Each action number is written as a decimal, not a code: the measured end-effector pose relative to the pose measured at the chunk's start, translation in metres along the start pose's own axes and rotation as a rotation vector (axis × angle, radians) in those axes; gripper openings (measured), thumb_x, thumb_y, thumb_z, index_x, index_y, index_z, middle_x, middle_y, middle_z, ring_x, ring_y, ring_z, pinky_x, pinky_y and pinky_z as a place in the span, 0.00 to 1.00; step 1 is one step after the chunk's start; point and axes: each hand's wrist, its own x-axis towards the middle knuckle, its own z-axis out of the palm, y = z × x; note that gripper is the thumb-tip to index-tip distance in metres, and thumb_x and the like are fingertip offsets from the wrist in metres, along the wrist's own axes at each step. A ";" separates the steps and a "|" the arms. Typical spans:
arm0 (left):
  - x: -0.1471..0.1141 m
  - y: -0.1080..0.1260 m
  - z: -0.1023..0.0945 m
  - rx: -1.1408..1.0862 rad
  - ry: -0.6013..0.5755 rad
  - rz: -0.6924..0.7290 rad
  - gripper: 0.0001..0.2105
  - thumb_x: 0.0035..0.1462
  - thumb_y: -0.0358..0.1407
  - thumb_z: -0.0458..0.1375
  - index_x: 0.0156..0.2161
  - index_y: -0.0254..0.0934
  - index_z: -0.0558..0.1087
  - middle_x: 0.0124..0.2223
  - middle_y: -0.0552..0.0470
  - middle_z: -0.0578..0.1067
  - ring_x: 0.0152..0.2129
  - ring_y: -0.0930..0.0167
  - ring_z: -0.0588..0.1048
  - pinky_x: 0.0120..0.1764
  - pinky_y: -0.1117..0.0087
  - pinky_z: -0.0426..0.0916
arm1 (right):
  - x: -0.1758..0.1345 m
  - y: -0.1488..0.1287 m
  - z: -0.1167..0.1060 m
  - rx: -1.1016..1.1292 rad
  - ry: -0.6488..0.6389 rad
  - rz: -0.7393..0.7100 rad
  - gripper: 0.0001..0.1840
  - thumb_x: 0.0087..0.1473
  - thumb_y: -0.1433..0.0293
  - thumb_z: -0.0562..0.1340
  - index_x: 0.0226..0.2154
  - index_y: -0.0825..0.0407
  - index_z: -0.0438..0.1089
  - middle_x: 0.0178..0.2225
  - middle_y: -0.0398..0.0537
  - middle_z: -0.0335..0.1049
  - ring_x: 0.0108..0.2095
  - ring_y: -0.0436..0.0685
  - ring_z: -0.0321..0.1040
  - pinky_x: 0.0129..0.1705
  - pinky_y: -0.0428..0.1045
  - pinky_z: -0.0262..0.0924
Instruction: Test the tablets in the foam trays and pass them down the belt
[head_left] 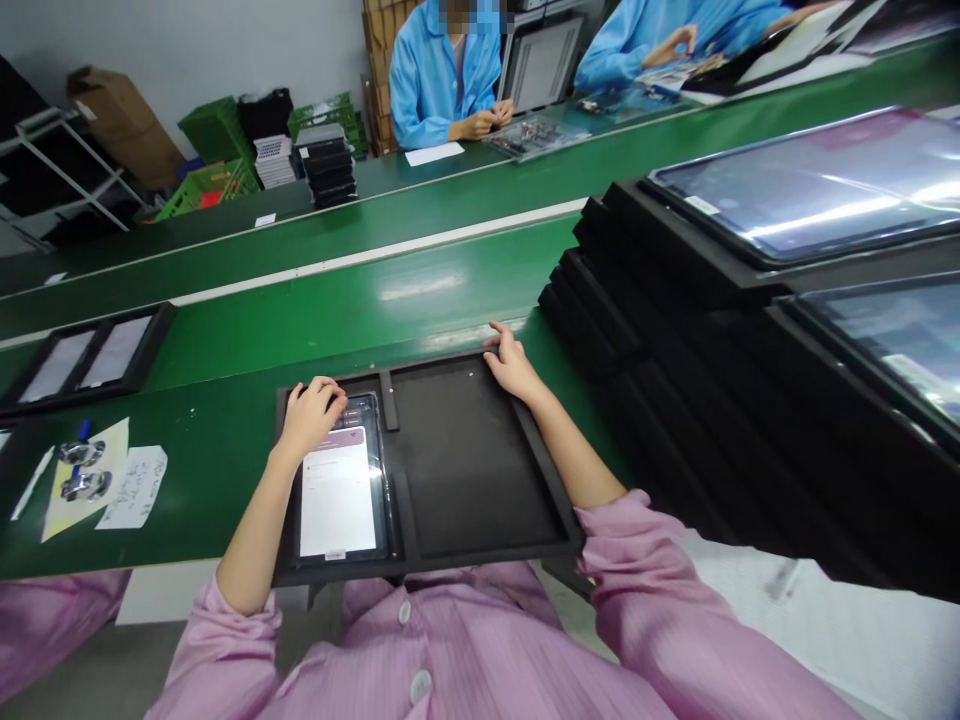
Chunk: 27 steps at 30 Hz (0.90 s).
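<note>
A black foam tray [480, 460] with two compartments lies on the green bench in front of me. In its left compartment is a tablet [339, 495] with a white screen face and a clear glossy edge. My left hand [311, 415] reaches over the tablet's far left corner, fingers bent and touching its far end. Spread at the far right corner of the tray, my right hand [514, 365] touches the rim with its fingers partly stretched. The right compartment shows bare black foam.
Stacked black trays [645, 330] holding screens rise close on the right. To the left are another tray [90, 360], papers [135, 487], a white pen [32, 483] and tape rolls [86, 484]. Co-workers in blue sleeves [420, 100] sit across the bench.
</note>
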 end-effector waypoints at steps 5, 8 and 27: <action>0.002 0.002 -0.008 -0.070 -0.088 -0.077 0.20 0.69 0.42 0.39 0.47 0.40 0.73 0.57 0.47 0.74 0.54 0.60 0.73 0.59 0.57 0.63 | 0.002 0.001 0.002 0.006 0.013 -0.024 0.34 0.55 0.69 0.54 0.64 0.52 0.49 0.48 0.59 0.69 0.51 0.69 0.64 0.62 0.70 0.49; 0.012 0.001 -0.022 -0.094 -0.183 -0.079 0.19 0.67 0.47 0.42 0.43 0.40 0.73 0.53 0.46 0.77 0.50 0.58 0.75 0.54 0.58 0.67 | 0.002 0.000 0.002 0.006 0.003 -0.016 0.35 0.55 0.69 0.54 0.64 0.54 0.48 0.48 0.60 0.69 0.52 0.69 0.64 0.63 0.69 0.48; 0.016 -0.010 -0.040 -0.077 -0.368 -0.024 0.29 0.51 0.59 0.58 0.50 0.41 0.68 0.57 0.43 0.74 0.53 0.54 0.73 0.51 0.58 0.69 | 0.000 -0.007 0.001 0.010 -0.020 -0.021 0.34 0.56 0.72 0.53 0.64 0.53 0.47 0.51 0.60 0.68 0.54 0.68 0.63 0.63 0.69 0.49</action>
